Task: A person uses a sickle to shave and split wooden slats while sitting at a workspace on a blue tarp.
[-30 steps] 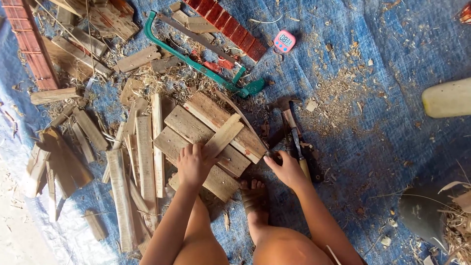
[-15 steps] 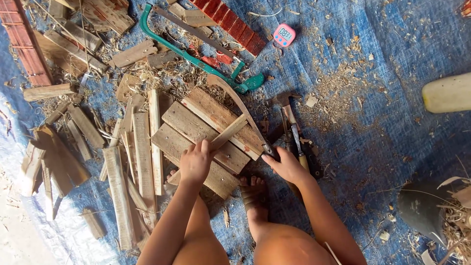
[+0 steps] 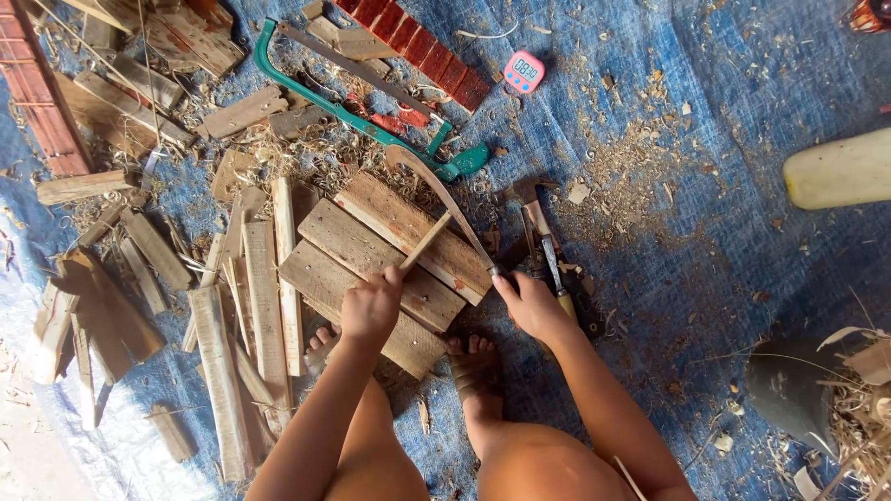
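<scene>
Covering the ground, a blue tarp (image 3: pixel 724 241) carries scattered wood offcuts, and a block of joined planks (image 3: pixel 371 250) lies just ahead of a bare foot (image 3: pixel 475 366). On the planks, the left hand (image 3: pixel 371 306) has its fingers closed round a thin wooden stick (image 3: pixel 425 243) stood at a slant, while the right hand (image 3: pixel 534 306) grips the handle of a long curved blade (image 3: pixel 445 199) whose edge meets the stick's top. My judgement: the blade could skid off that narrow tilted stick toward the left hand or the foot, since nothing but fingers steadies it.
</scene>
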